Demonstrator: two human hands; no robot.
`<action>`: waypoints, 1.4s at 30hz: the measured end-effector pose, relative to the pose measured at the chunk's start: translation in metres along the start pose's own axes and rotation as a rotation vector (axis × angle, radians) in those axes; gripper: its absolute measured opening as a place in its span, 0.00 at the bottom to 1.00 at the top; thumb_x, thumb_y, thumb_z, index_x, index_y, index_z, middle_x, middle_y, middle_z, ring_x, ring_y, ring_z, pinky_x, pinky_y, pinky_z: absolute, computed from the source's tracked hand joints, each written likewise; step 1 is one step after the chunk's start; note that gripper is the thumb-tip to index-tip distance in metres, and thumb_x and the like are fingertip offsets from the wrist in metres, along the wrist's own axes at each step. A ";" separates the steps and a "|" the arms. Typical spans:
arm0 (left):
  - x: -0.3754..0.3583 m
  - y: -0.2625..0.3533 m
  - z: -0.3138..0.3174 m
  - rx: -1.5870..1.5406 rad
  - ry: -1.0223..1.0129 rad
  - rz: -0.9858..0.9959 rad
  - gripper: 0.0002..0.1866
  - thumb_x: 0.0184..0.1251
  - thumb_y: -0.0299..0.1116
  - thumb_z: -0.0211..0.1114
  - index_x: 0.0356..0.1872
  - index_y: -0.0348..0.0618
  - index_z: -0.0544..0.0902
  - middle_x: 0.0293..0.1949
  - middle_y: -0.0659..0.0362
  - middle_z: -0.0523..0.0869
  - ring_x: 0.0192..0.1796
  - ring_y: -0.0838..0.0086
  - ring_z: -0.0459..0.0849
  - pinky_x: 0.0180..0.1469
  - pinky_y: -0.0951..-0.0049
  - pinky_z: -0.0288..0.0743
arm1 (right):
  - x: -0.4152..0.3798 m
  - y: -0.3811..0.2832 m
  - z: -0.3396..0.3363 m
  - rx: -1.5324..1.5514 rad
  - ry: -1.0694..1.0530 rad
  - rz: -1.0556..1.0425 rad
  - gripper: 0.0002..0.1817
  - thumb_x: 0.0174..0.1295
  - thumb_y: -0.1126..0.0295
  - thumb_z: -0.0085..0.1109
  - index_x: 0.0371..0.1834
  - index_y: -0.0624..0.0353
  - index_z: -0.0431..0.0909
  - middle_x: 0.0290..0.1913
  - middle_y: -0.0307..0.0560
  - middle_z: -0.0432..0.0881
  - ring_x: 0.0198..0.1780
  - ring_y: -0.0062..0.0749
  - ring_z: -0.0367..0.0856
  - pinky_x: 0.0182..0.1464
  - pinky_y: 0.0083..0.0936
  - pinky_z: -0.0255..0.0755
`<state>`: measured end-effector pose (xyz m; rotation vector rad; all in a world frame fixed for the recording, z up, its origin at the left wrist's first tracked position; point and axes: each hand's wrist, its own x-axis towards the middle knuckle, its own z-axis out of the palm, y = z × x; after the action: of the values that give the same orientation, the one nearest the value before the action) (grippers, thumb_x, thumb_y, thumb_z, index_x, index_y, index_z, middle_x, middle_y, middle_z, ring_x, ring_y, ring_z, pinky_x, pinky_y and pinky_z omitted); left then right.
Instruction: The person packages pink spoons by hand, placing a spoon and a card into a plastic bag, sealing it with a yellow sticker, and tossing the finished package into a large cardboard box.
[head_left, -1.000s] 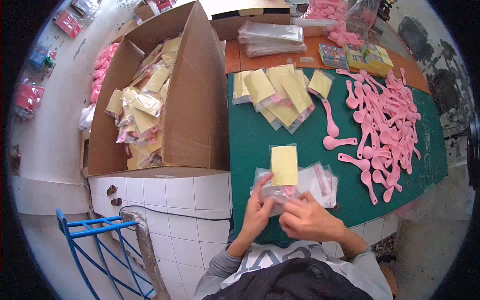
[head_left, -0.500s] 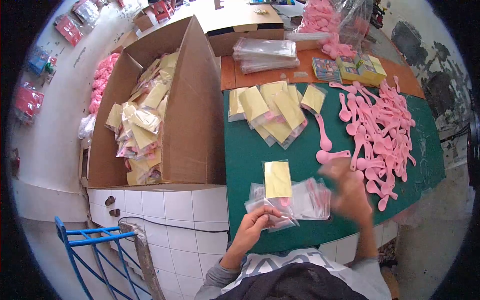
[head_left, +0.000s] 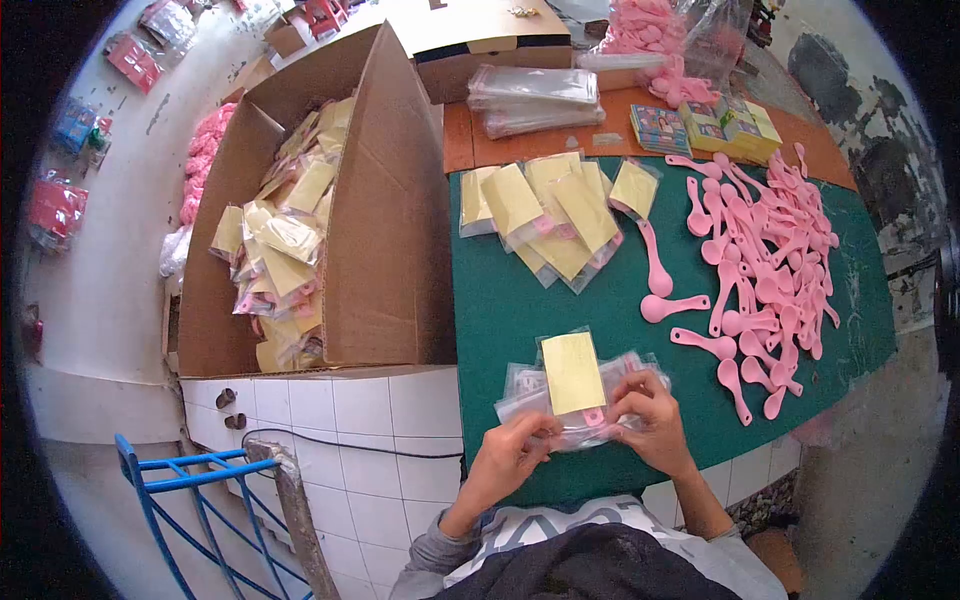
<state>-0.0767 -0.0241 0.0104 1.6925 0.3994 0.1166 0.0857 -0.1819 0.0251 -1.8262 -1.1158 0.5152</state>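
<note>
A clear plastic bag (head_left: 541,352) with a yellow card (head_left: 573,373) in it lies over a stack of clear bags (head_left: 522,381) near the table's front edge. A pink tip, likely a spoon handle (head_left: 592,416), shows below the card. My left hand (head_left: 508,458) is closed, pinching the bag's lower left edge. At the lower right edge, my right hand (head_left: 652,425) has its fingers bent and pinched on the same bag. Parts of the stack are hidden under both hands. A big pile of pink spoons (head_left: 765,250) lies to the right.
Filled bags with yellow cards (head_left: 550,215) lie farther back on the green table (head_left: 590,310). A tall cardboard box (head_left: 385,250) of similar bags stands left. Behind are stacked clear bags (head_left: 535,88) and card stacks (head_left: 660,130). A blue metal frame (head_left: 190,465) is at lower left.
My right hand, blurred near the spoons before, has come left and down to the bag and now grips its edge. The carded bag has shifted slightly right and down.
</note>
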 end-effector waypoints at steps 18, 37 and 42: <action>0.000 -0.006 0.031 -0.300 0.351 -0.154 0.10 0.61 0.24 0.63 0.42 0.34 0.74 0.35 0.58 0.80 0.32 0.81 0.80 0.29 0.82 0.77 | -0.008 0.002 0.030 0.587 0.204 0.519 0.06 0.60 0.80 0.56 0.35 0.64 0.67 0.28 0.49 0.79 0.24 0.28 0.81 0.25 0.21 0.78; 0.067 0.060 -0.031 0.214 0.193 0.235 0.25 0.56 0.21 0.63 0.57 0.42 0.72 0.56 0.52 0.74 0.44 0.71 0.80 0.38 0.74 0.80 | 0.043 0.011 -0.042 -0.335 0.192 0.045 0.13 0.54 0.77 0.54 0.44 0.63 0.78 0.43 0.51 0.77 0.45 0.44 0.77 0.47 0.34 0.70; 0.106 0.040 -0.021 0.774 0.382 0.437 0.18 0.58 0.30 0.64 0.50 0.42 0.74 0.52 0.50 0.74 0.47 0.57 0.79 0.47 0.63 0.76 | 0.050 0.068 -0.075 -0.917 0.220 0.073 0.13 0.53 0.76 0.55 0.44 0.61 0.76 0.43 0.51 0.75 0.49 0.45 0.72 0.49 0.37 0.66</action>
<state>0.0233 0.0258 0.0374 2.5179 0.3712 0.6849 0.1978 -0.1872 0.0098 -2.6240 -1.2303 -0.2233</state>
